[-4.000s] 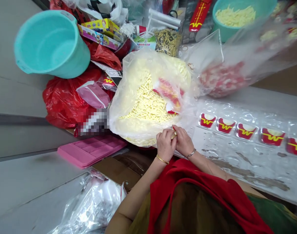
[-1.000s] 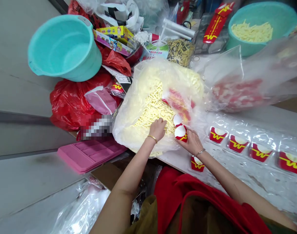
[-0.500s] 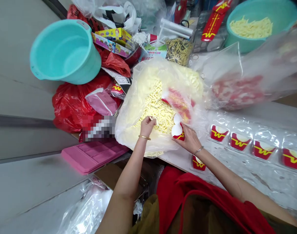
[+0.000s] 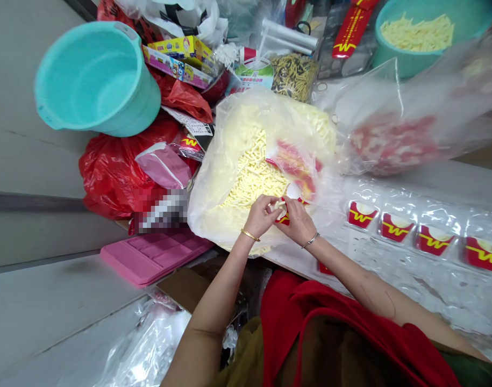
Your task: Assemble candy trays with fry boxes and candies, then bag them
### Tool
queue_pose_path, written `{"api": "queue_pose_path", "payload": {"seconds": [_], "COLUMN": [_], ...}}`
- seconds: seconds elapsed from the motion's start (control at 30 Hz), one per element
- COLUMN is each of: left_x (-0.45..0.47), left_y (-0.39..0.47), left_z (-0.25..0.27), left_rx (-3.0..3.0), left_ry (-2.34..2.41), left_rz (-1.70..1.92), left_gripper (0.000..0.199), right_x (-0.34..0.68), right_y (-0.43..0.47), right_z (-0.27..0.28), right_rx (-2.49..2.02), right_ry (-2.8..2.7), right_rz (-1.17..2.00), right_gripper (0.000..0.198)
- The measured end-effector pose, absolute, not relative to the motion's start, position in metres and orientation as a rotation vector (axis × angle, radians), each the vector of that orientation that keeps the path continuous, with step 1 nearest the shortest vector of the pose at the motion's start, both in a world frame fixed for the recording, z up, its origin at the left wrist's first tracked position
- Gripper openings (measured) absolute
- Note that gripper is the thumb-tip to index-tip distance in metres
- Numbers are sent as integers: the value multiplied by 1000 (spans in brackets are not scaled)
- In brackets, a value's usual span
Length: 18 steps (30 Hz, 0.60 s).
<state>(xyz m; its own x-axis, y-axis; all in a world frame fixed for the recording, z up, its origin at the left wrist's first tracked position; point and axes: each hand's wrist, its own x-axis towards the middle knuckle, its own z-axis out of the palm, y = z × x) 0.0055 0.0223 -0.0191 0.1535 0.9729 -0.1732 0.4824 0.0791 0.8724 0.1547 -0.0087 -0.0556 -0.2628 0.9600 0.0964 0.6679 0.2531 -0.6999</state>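
My right hand (image 4: 298, 221) grips a small red fry box (image 4: 284, 219) with a yellow zigzag mark, its front partly hidden by my fingers. My left hand (image 4: 262, 216) meets it from the other side, thumb and fingers pinching pale yellow fry-shaped sticks (image 4: 280, 205) at the box's mouth. Beneath and beyond both hands lies a heap of the same fry-shaped sticks (image 4: 254, 180) in an opened clear plastic bag (image 4: 201, 215). A plastic packet with red and yellow print (image 4: 296, 161) lies on the heap, close beyond my right hand.
Several red fry boxes in clear packaging (image 4: 397, 228) line the table at right. A clear bag with red and white pieces (image 4: 394, 142) stands behind them. One turquoise basin (image 4: 149, 102) is at left; another basin (image 4: 407, 59) holds sticks. A pink tray (image 4: 149, 260) lies front left.
My left hand has moved right, from over the heap to the fry box. My right hand has shifted slightly left with the box, so both hands now meet. The view has shifted a little.
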Motion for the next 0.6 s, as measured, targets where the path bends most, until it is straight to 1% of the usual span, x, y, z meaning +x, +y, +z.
{"api": "queue_pose_path", "payload": {"seconds": [0.07, 0.13, 0.17, 0.3, 0.37, 0.47, 0.53, 0.6], "left_x": [9, 13, 16, 18, 7, -23, -40, -48], "left_y": [19, 15, 12, 7, 12, 27, 38, 46], "left_z": [-19, -19, -20, -21, -19, -17, -19, -26], "left_rx": [1604, 1685, 1752, 1951, 1933, 1986, 2064, 2079], "left_ry": [1498, 1519, 1525, 1440, 1437, 1688, 1860, 1914], "left_rz": [685, 637, 582, 304, 294, 233, 29, -142], "left_gripper": [20, 10, 9, 19, 19, 27, 34, 32], "right_x": [158, 161, 163, 168, 173, 183, 186, 185], "right_y": [-11, -12, -13, -18, -22, -25, -26, -26], "right_z": [-55, -56, -56, -64, -69, -75, -76, -77], "right_rx": [-1500, -1517, -1513, -1426, -1422, -1461, -1471, -1472], "right_ry": [-2028, -2052, -2069, -2143, -2141, -2112, -2099, -2092], "right_rz": [730, 713, 701, 677, 694, 710, 710, 716], "right_gripper": [69, 70, 70, 67, 71, 75, 76, 76]}}
